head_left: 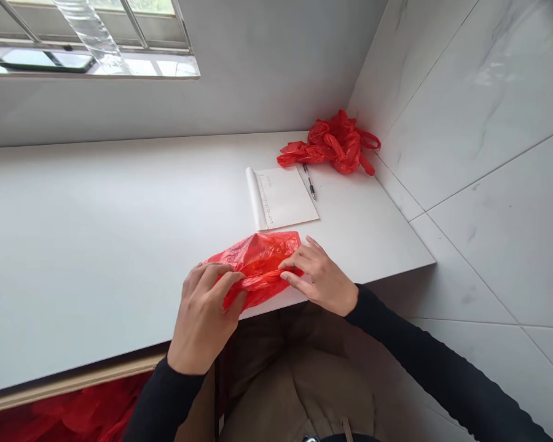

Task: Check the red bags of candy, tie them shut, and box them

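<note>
A thin red plastic bag point(262, 248) lies partly gathered at the front edge of the white table, with a bunched fold across its middle. My left hand point(205, 307) grips the fold at its left end, fingers bent over the top and thumb underneath. At the right end of the same fold, my right hand point(320, 273) pinches the plastic between thumb and index finger. Its other fingers are curled loosely. Part of the bag is hidden behind my left hand.
On the white table point(96, 245) lie a notepad point(288, 196), a pen point(309, 183) and a crumpled heap of red plastic bags point(338, 144) in the far right corner. An open drawer point(74, 383) below holds red material. Tiled wall point(483, 184) bounds the right side.
</note>
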Demonstrator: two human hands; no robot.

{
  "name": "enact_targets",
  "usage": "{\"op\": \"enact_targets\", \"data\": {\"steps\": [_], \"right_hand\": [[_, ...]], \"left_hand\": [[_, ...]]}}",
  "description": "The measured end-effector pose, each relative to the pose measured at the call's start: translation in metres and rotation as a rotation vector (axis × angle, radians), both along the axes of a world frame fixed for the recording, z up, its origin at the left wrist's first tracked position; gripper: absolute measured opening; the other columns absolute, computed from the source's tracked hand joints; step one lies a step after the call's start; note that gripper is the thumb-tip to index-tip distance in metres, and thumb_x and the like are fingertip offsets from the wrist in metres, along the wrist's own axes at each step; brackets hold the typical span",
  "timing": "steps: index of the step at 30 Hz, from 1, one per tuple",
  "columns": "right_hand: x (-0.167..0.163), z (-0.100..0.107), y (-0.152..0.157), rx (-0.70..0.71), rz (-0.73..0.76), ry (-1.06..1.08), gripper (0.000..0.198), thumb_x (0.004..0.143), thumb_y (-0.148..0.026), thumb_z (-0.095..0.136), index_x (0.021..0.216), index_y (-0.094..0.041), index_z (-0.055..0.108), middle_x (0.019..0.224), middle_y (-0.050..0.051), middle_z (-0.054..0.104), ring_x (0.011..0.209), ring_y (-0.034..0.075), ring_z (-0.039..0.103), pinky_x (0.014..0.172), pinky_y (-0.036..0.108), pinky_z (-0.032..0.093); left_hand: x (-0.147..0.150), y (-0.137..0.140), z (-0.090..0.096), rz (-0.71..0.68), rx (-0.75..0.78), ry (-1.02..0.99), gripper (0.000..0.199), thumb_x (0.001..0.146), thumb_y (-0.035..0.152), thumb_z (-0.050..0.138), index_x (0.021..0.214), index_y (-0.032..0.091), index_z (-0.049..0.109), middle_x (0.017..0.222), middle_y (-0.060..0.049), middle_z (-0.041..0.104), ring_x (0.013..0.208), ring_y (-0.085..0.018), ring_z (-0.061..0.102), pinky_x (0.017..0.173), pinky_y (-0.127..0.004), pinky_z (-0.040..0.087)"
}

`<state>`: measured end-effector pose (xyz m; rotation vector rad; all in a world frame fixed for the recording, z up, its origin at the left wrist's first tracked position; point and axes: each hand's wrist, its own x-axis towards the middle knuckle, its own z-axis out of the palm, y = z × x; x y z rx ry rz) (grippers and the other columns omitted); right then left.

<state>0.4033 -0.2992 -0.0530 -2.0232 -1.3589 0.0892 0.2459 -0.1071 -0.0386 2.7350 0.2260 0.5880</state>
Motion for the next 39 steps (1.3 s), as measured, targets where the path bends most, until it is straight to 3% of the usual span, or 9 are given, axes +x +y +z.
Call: {"op": "enact_targets", "data": {"steps": [5,10,13,20,24,28,31,35,39], "right_hand": [[0.004,0.007,-0.021,0.052,-0.18,0.148,0.013,0.101,-0.027,0.051,0.096,-0.023,0.061,0.095,0.004,0.065,0.094,0.021,0.059,0.085,0.036,0.052],[-0.011,0.009,-0.002,0.127,-0.053,0.167,0.029,0.099,-0.034,0.057,0.126,-0.024,0.057,0.122,0.006,0.065,0.114,0.024,0.056,0.101,0.041,0.046],[-0.016,0.008,0.015,0.144,0.033,0.187,0.013,0.099,-0.027,0.057,0.109,-0.023,0.063,0.101,0.003,0.069,0.097,0.021,0.06,0.096,0.04,0.047],[-0.009,0.01,-0.005,0.157,-0.22,0.449,0.008,0.099,-0.026,0.053,0.099,-0.022,0.059,0.099,0.002,0.064,0.091,0.017,0.061,0.086,0.033,0.05],[-0.014,0.018,-0.006,0.175,-0.2,0.549,0.019,0.095,-0.03,0.059,0.113,-0.023,0.054,0.111,0.003,0.062,0.107,0.018,0.059,0.097,0.035,0.048],[-0.018,0.031,0.006,0.13,-0.121,0.498,0.021,0.093,-0.037,0.065,0.109,-0.024,0.06,0.092,0.0,0.06,0.091,0.018,0.057,0.085,0.033,0.048],[-0.014,0.037,0.006,0.201,-0.169,0.57,0.021,0.1,-0.039,0.054,0.09,-0.021,0.059,0.083,-0.001,0.058,0.079,0.015,0.055,0.076,0.031,0.046],[-0.01,0.038,-0.006,0.355,-0.255,0.752,0.019,0.102,-0.041,0.052,0.099,-0.023,0.056,0.088,-0.001,0.058,0.075,0.012,0.055,0.069,0.026,0.047],[-0.013,0.046,-0.014,0.356,-0.206,0.754,0.02,0.096,-0.039,0.062,0.106,-0.025,0.052,0.099,-0.001,0.06,0.09,0.014,0.059,0.082,0.028,0.05]], "left_hand": [[-0.018,0.022,0.008,0.211,-0.277,-0.027,0.013,0.092,0.028,0.063,0.103,0.025,0.068,0.108,-0.003,0.067,0.106,-0.023,0.062,0.089,-0.035,0.052],[-0.014,0.009,0.019,0.108,-0.379,-0.055,0.016,0.094,0.027,0.06,0.108,0.026,0.067,0.118,-0.003,0.064,0.113,-0.02,0.062,0.094,-0.033,0.051],[-0.011,0.007,0.02,0.102,-0.408,-0.049,0.009,0.092,0.025,0.062,0.101,0.025,0.065,0.116,-0.002,0.064,0.109,-0.019,0.063,0.088,-0.03,0.051],[-0.029,0.022,0.014,0.35,-0.789,-0.106,0.017,0.089,0.041,0.068,0.098,0.027,0.065,0.107,0.0,0.068,0.103,-0.02,0.065,0.092,-0.035,0.051],[-0.028,0.013,0.021,0.332,-0.653,-0.132,0.023,0.09,0.038,0.067,0.111,0.03,0.065,0.121,-0.001,0.065,0.115,-0.022,0.061,0.102,-0.039,0.046],[-0.025,0.004,0.038,0.266,-0.457,-0.099,0.024,0.087,0.036,0.069,0.111,0.031,0.068,0.113,0.0,0.067,0.11,-0.022,0.061,0.096,-0.035,0.047],[-0.028,0.007,0.048,0.385,-0.483,-0.212,0.016,0.086,0.04,0.07,0.096,0.028,0.072,0.105,0.0,0.067,0.099,-0.021,0.063,0.091,-0.033,0.048],[-0.037,0.012,0.055,0.649,-0.511,-0.284,0.026,0.079,0.046,0.075,0.095,0.025,0.075,0.092,-0.001,0.068,0.082,-0.018,0.061,0.075,-0.03,0.048],[-0.039,-0.002,0.064,0.514,-0.654,-0.169,0.035,0.083,0.045,0.071,0.113,0.028,0.072,0.08,0.001,0.068,0.066,-0.015,0.059,0.066,-0.028,0.051]]}}
